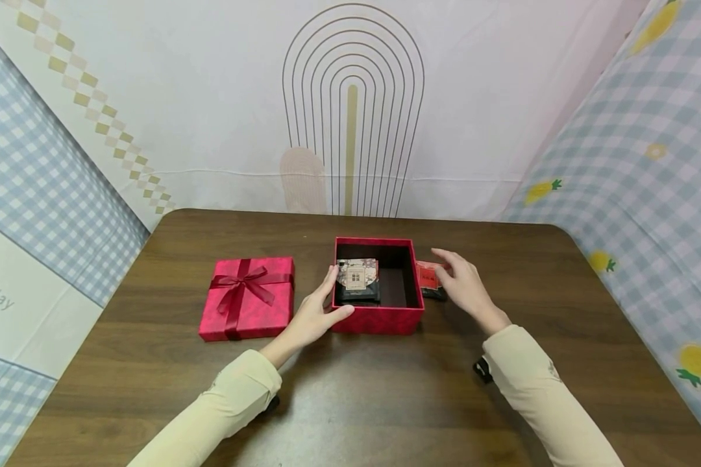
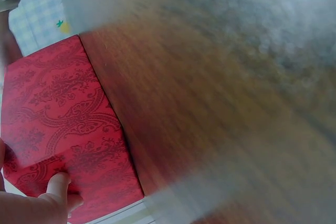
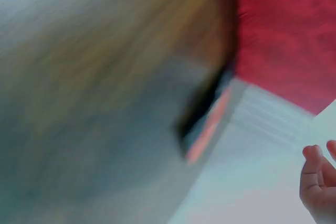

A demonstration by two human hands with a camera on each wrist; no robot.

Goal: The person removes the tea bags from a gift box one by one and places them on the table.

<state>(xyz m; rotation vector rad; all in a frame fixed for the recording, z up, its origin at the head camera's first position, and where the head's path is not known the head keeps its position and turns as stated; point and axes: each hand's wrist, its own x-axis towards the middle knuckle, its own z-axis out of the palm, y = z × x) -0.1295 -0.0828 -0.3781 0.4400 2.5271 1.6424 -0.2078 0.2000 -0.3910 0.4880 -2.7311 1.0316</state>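
Note:
A red patterned gift box [image 1: 380, 320] stands uncovered on the table. Inside, on its left side, lie dark sachets, the top one a floral-labelled sachet [image 1: 356, 277]. My left hand [image 1: 312, 318] rests at the box's front left corner, fingers along the left side and thumb at the front. The left wrist view shows the thumb against the box wall. To the right of the box lies a black sachet with a red label [image 1: 429, 277], blurred in the right wrist view. My right hand [image 1: 464, 282] is over its right edge, fingers extended and apart; contact is unclear.
The red box lid [image 1: 248, 298] with a dark red ribbon bow lies left of the box. Both stand on a brown wooden table [image 1: 350, 402]. Printed cloth [image 1: 210, 97] hangs behind the table, with checked cloth [image 1: 648, 162] on the right.

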